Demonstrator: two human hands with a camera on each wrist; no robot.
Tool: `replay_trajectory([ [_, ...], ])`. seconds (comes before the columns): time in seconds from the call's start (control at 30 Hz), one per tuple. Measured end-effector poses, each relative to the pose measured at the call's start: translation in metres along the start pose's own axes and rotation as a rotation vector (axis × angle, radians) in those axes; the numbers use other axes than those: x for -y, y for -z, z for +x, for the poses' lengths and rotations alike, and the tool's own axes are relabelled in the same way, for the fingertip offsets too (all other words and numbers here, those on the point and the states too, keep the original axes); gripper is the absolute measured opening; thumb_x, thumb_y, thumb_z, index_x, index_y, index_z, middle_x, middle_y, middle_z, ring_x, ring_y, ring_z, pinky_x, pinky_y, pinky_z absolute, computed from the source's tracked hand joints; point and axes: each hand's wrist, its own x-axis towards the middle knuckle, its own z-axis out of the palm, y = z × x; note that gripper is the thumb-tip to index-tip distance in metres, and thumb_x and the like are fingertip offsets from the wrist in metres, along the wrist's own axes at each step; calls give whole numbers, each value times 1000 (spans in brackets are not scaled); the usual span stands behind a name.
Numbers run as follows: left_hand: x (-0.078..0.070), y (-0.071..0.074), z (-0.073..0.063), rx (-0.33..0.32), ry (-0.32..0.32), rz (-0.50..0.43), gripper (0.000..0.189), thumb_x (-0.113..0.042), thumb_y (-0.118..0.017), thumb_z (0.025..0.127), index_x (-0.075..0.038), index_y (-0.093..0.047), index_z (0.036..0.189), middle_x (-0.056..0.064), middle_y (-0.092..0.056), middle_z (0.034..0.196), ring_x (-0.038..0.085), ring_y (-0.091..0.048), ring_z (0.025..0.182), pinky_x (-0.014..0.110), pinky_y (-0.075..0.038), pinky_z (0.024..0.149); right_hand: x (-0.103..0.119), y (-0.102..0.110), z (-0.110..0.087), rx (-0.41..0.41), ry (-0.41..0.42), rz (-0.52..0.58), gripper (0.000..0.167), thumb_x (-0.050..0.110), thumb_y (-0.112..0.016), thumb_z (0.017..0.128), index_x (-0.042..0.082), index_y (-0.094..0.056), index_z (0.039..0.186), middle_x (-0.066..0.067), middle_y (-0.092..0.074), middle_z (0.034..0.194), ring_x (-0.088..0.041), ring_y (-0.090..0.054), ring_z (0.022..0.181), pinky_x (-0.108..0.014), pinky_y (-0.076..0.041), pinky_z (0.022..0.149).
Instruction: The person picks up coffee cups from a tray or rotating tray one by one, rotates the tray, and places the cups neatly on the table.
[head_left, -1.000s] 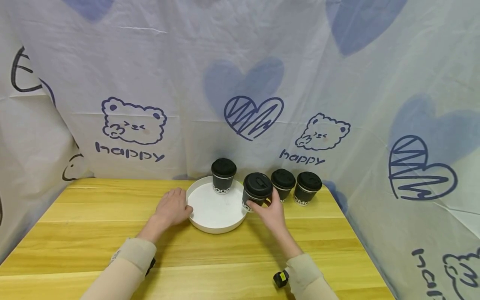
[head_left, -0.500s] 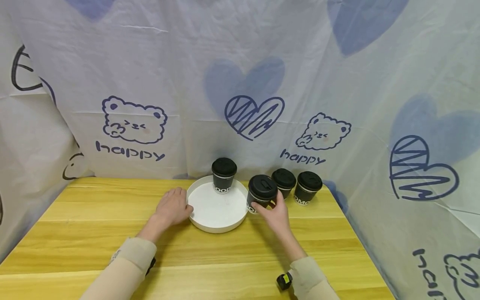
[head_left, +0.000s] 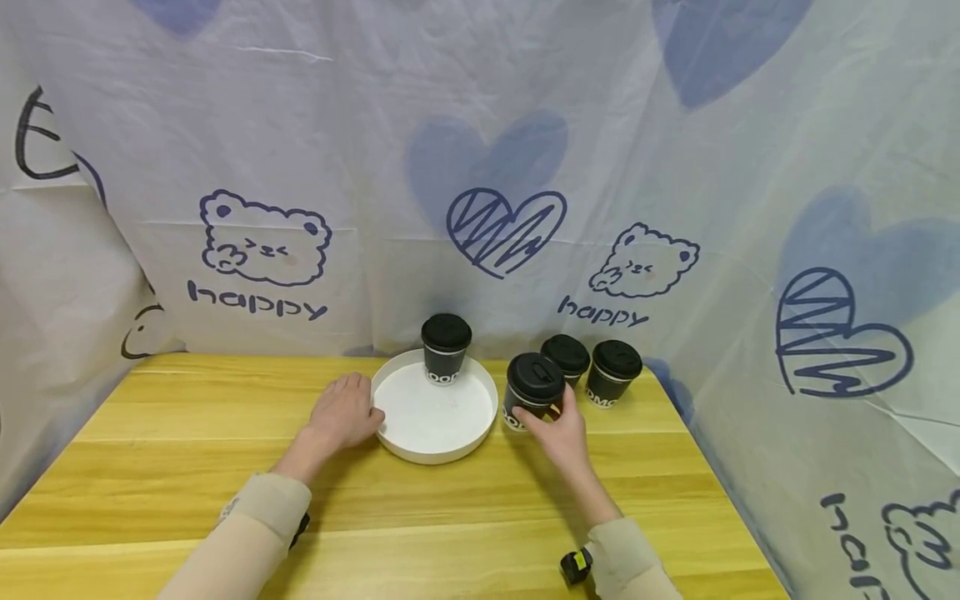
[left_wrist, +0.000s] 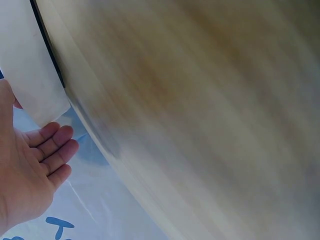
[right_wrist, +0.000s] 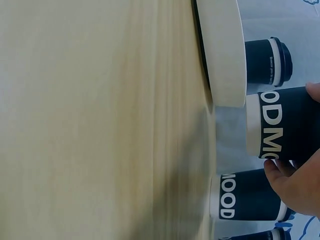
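A round white tray [head_left: 435, 446] lies on the wooden table with one black lidded paper coffee cup [head_left: 446, 350] standing in it toward the back. My left hand [head_left: 345, 412] is at the tray's left rim, thumb and fingers pinching the edge; in the left wrist view the hand [left_wrist: 35, 167] has its fingertips against the white wall. My right hand [head_left: 558, 433] grips another coffee cup [head_left: 525, 400], just right of the tray. In the right wrist view this held cup [right_wrist: 292, 122] is off the table, its lid hidden.
Two more lidded coffee cups [head_left: 567, 357] [head_left: 613, 375] stand at the back right of the table [head_left: 420, 533], close behind the right hand. A patterned cloth [head_left: 375, 167] hangs along the back and right sides.
My right hand has moved the gripped coffee cup to the right, from over the tray's right rim to beside the tray. The left hand and the tray stay in place.
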Motion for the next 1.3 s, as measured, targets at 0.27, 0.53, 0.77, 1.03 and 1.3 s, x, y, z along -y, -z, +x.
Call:
replay_trajectory([
  [0.27,0,1,-1,3,2,-8,55,-27,-60,93,16,-52,127,26,-57,116,40,-52,107,56,-43,106,-9,9,0,0,8,-3,74,6,-87,81,2,-48,145,-21,-59,138,-36,-55,131,-49,-46,112],
  [0.53,0,-1,0,2,2,-5,56,-28,-60,94,16,-52,128,26,-57,117,40,-52,108,56,-42,107,-20,21,-2,-17,-5,-10,77,2,-84,83,0,-44,149,-25,-56,140,-40,-53,132,-53,-44,111],
  [0.77,0,0,0,10,6,-12,56,-28,-61,94,16,-52,127,26,-57,117,40,-52,108,56,-42,108,-20,31,-8,-18,-12,-30,75,6,-84,84,2,-46,148,-21,-57,138,-35,-55,129,-49,-46,109],
  [1.03,0,0,0,13,3,-5,56,-28,-60,94,16,-51,127,26,-57,117,40,-52,106,56,-42,106,-24,43,-9,-32,-25,-47,73,8,-85,84,4,-47,146,-18,-59,135,-31,-56,126,-44,-49,105],
  [1.3,1,-1,0,1,3,-7,53,-27,-59,93,15,-53,124,24,-56,114,39,-51,104,55,-43,103,-30,56,-5,-53,-51,-77,73,10,-84,85,4,-46,146,-18,-57,137,-32,-56,128,-39,-49,103],
])
